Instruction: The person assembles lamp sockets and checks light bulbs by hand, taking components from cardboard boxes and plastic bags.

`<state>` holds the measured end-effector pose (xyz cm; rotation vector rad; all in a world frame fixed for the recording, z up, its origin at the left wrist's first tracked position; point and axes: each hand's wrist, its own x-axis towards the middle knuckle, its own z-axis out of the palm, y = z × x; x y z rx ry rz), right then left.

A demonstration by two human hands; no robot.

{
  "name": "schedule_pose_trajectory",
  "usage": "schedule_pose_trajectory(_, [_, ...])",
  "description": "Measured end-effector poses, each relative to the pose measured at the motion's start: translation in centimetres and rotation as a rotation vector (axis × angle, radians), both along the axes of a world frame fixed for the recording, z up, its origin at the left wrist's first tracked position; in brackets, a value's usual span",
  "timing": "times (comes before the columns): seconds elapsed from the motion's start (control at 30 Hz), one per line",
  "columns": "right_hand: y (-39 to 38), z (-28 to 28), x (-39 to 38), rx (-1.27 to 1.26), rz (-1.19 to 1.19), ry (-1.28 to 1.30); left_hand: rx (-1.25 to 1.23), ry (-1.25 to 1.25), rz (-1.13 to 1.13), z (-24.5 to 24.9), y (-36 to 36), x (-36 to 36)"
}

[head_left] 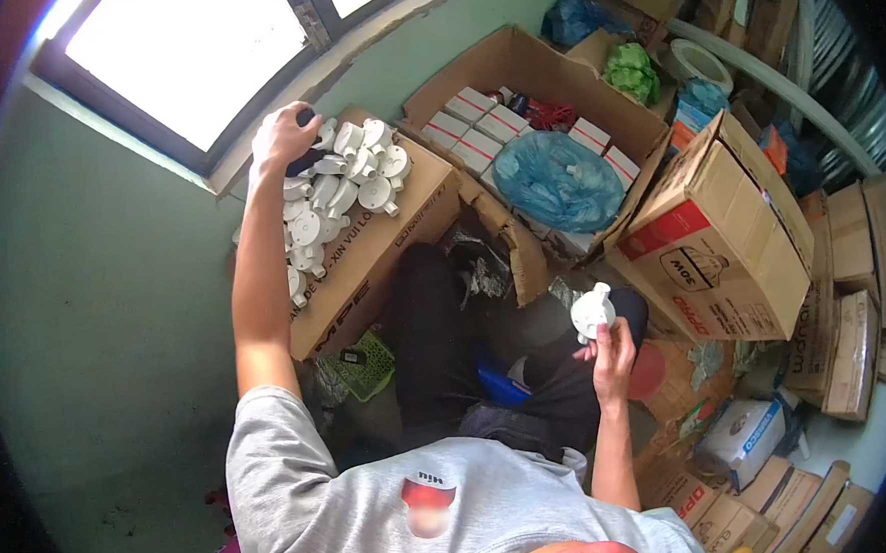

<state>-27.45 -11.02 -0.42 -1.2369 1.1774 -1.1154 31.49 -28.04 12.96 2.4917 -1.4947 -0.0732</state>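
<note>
My left hand (282, 137) reaches out to the far side of a cardboard box (382, 260) and is closed on a dark object (304, 119) above a pile of white plastic junction boxes (343, 187). My right hand (612, 353) is raised over my lap and holds one white round junction box (593, 312) by its underside. My dark-trousered legs (447, 346) lie between the two boxes.
A large open carton (553, 80) holds small white-and-red boxes (476, 135) and a blue plastic bag (558, 180). A closed printed carton (722, 242) stands at right, with more stacked cartons (846, 325) beyond. A window (181, 60) sits above the green wall (95, 325).
</note>
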Motion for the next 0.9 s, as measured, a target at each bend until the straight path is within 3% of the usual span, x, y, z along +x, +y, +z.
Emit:
schedule_pose_trajectory(0.1, [-0.1, 0.7, 1.5, 0.013, 0.037, -0.126, -0.313, 0.339, -0.262, 3.2, 5.1, -8.2])
schedule_pose_trajectory(0.17, [-0.4, 0.8, 2.2, 0.009, 0.083, -0.184, -0.54, 0.624, -0.41, 1.9, 8.1, -13.4])
schedule_pose_trajectory(0.23, [-1.0, -0.9, 2.9, -0.018, 0.082, -0.237, -0.5, 1.0, -0.304, 1.3, 11.0, -19.5])
schedule_pose_trajectory(0.3, [-1.0, 2.7, 4.7, 0.26, 0.101, -0.716, -0.558, 1.32, -0.178, -0.8, 12.1, -24.3])
schedule_pose_trajectory(0.37, [-1.2, 2.7, 5.7, 0.293, 0.138, -0.799, -0.691, 1.431, -0.146, -4.3, 11.7, -28.6])
schedule_pose_trajectory(0.43, [-1.1, 2.6, 6.8, 0.357, 0.183, -0.872, -0.736, 1.37, -0.256, -2.9, 12.9, -34.1])
schedule_pose_trajectory(0.5, [-1.1, 1.1, 7.6, 0.367, 0.197, -0.994, -0.712, 1.133, -0.464, -3.4, 14.1, -37.9])
schedule_pose_trajectory(0.57, [-1.3, 1.4, 8.3, 0.333, -0.076, -0.878, -0.691, 0.703, -0.8, -4.7, 15.3, -40.1])
schedule_pose_trajectory(0.6, [-1.9, 1.9, 7.8, 0.392, 0.028, -1.186, -0.738, 0.667, -0.843, -4.7, 15.8, -40.8])
schedule_pose_trajectory(0.63, [-1.3, 3.0, 7.4, 0.449, 0.131, -1.32, -0.785, 0.63, -0.884, -4.6, 16.2, -41.2])
schedule_pose_trajectory(0.7, [-0.9, 3.0, 7.0, 0.423, 0.198, -1.396, -0.783, 0.664, -0.941, -4.7, 16.4, -41.1])
schedule_pose_trajectory(0.77, [-0.8, 2.8, 7.5, 0.368, -0.028, -0.919, -0.807, 0.67, -1.053, -5.1, 15.2, -39.6])
schedule_pose_trajectory(0.8, [-0.4, 2.8, 7.7, 0.174, -0.007, -0.556, -0.831, 0.669, -1.047, -4.6, 14.4, -38.9])
schedule_pose_trajectory(0.83, [0.2, 3.3, 7.5, 0.067, 0.014, -0.361, -0.862, 0.706, -0.974, -4.8, 13.7, -38.6])
schedule_pose_trajectory(0.9, [-0.1, 3.1, 7.3, -0.071, 0.012, -0.196, -0.696, 0.817, -0.716, -4.7, 14.5, -39.0])
